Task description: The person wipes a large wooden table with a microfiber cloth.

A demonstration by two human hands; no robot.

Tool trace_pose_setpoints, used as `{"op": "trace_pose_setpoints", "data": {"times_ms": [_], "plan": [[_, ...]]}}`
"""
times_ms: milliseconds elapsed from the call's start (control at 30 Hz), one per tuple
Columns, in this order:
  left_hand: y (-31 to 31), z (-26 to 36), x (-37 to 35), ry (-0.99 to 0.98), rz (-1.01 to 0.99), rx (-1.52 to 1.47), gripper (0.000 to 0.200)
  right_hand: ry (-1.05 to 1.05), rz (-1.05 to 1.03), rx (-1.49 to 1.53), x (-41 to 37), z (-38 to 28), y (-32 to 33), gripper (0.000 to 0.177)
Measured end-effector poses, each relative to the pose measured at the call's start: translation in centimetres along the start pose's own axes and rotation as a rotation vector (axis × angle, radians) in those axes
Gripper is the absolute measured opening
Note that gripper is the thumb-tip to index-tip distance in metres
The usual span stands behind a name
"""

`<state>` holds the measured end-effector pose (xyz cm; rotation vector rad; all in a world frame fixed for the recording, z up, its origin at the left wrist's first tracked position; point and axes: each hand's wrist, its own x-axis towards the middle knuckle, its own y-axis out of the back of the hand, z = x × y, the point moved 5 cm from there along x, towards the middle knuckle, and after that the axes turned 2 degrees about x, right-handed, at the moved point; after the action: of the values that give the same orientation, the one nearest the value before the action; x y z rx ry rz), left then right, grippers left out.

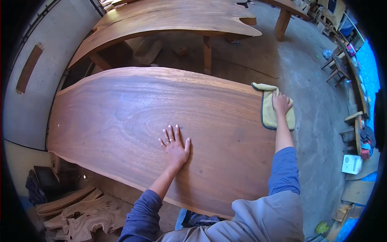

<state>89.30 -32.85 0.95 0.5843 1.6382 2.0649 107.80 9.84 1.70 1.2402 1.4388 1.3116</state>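
Observation:
A large wooden slab tabletop (121,117) with wavy natural edges spreads out in front of me. My left hand (175,150) lies flat on its middle, fingers spread, with rings on it and nothing held. At the slab's right end, my right hand (282,103) grips a yellow cloth (269,113) with a dark border. Part of the cloth rests on the wood near the far right corner, and part hangs past the end. The fingers of that hand curl into the bunched fabric.
Beyond the slab stands another wooden table (173,18) on legs. A white panel wall (52,48) borders the left. Carved wood pieces (94,213) lie at lower left. On the right are concrete floor (314,161), a small stool (338,66) and a white box (352,164).

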Motion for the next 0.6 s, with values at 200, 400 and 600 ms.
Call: {"op": "trace_pose_setpoints", "data": {"times_ms": [200,400,600], "plan": [[0.0,0.1,-0.4,0.01,0.008,0.02,0.067,0.204,-0.049,0.002,-0.4,-7.4,-1.4,0.058],[-0.1,0.2,-0.5,0.018,0.038,0.017,0.067,0.561,-0.13,0.092,-6.3,-20.6,-2.7,0.066],[-0.9,0.6,-0.4,-0.001,0.02,-0.039,0.063,0.932,-0.134,0.151,-17.3,-29.0,-3.2,0.063]]}}
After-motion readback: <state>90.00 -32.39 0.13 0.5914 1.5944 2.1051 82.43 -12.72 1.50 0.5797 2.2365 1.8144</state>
